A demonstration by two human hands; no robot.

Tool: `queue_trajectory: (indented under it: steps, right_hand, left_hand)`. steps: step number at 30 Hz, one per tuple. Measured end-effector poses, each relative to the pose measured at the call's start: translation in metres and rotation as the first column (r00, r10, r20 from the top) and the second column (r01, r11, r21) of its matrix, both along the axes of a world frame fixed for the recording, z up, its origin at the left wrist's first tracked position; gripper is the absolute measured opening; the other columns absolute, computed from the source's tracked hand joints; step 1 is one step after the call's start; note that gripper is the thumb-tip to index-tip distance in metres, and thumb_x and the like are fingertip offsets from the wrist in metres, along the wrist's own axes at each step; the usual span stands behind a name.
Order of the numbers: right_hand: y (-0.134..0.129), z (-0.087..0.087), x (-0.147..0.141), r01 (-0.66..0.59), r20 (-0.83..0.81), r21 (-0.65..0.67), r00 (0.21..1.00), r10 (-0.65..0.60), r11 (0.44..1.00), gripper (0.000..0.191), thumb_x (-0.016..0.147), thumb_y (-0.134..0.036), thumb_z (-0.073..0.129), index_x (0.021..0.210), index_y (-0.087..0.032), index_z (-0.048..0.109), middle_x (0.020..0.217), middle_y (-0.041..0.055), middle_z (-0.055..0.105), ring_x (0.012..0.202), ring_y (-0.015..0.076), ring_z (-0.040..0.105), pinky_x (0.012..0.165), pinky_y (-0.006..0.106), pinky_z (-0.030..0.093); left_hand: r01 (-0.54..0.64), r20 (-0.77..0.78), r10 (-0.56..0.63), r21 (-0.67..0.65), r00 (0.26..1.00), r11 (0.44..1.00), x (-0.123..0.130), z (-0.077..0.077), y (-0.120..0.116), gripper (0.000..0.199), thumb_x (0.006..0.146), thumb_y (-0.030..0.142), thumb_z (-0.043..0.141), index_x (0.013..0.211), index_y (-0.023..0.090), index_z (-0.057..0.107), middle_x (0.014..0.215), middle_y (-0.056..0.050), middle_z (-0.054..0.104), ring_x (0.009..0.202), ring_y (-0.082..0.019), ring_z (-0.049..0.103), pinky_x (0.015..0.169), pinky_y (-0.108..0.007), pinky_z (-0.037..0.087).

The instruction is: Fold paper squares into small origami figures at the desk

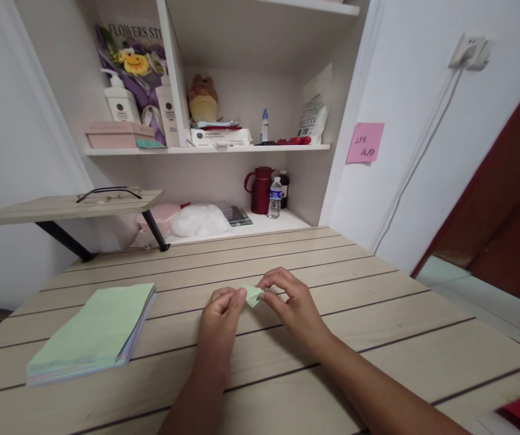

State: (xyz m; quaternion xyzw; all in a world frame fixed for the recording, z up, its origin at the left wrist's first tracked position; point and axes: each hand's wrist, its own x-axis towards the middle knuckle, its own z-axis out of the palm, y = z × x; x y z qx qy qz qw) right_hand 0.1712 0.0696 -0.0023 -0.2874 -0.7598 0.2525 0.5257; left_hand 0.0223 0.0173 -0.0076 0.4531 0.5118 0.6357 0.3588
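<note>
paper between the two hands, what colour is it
Pale green; the paper shows best in the head view.

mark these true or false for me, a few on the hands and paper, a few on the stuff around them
1. The left hand holds the small green paper, with the right hand at its edge. True.
2. The paper stack lies to the right of both hands. False: the paper stack lies to their left.
3. The glasses rest on the raised shelf. True.
4. The pink note on the wall is blank. False: the pink note bears handwriting.
5. The water bottle stands beside the red jug. True.
</note>
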Motion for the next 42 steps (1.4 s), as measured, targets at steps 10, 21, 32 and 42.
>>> queue_trajectory:
  steps: [10, 21, 32, 42]
  right_hand:
    - [-0.001, 0.001, 0.000, 0.048, 0.106, 0.115, 0.993, -0.061, 0.992, 0.016, 0.083, -0.007, 0.058, 0.083, -0.022, 0.063, 0.089, 0.0030, 0.062, 0.087, 0.0194, 0.058, 0.080, 0.033, 0.042]
    - [0.006, -0.009, 0.001, 0.217, 0.323, 0.031, 0.922, -0.215, 0.976, 0.017, 0.074, -0.004, 0.063, 0.077, -0.021, 0.062, 0.085, 0.0012, 0.064, 0.086, 0.0192, 0.056, 0.079, 0.031, 0.037]
    - [0.002, -0.003, 0.001, 0.164, 0.369, -0.007, 0.917, -0.150, 0.986, 0.014, 0.073, -0.008, 0.064, 0.077, -0.021, 0.060, 0.079, -0.0023, 0.066, 0.081, 0.0165, 0.058, 0.078, 0.029, 0.034]
    - [0.003, -0.008, 0.000, 0.119, 0.512, 0.012, 0.852, -0.109, 0.993, 0.016, 0.073, -0.009, 0.063, 0.082, -0.022, 0.063, 0.083, -0.0022, 0.068, 0.086, 0.0169, 0.058, 0.081, 0.030, 0.030]
  left_hand:
    - [0.102, 0.105, -0.089, -0.120, 0.990, 0.988, -0.001, -0.004, 0.005, 0.037, 0.071, 0.046, 0.073, 0.088, 0.014, 0.074, 0.102, -0.008, 0.069, 0.100, -0.023, 0.060, 0.092, -0.032, 0.041]
    - [-0.234, -0.486, 0.337, 0.260, 0.806, 0.937, -0.008, -0.013, 0.014, 0.017, 0.076, 0.031, 0.063, 0.091, 0.023, 0.068, 0.106, -0.008, 0.054, 0.104, -0.025, 0.055, 0.097, -0.044, 0.044]
    - [-0.114, -0.753, 0.273, 0.257, 0.598, 0.960, 0.008, -0.016, 0.009, 0.017, 0.077, 0.014, 0.058, 0.088, 0.026, 0.061, 0.093, -0.001, 0.069, 0.096, -0.023, 0.064, 0.091, -0.045, 0.040]
    - [-0.103, -0.701, 0.150, 0.108, 0.697, 0.989, 0.007, -0.020, 0.013, 0.015, 0.072, 0.014, 0.051, 0.080, 0.025, 0.057, 0.073, 0.003, 0.068, 0.072, -0.016, 0.067, 0.075, -0.030, 0.049]
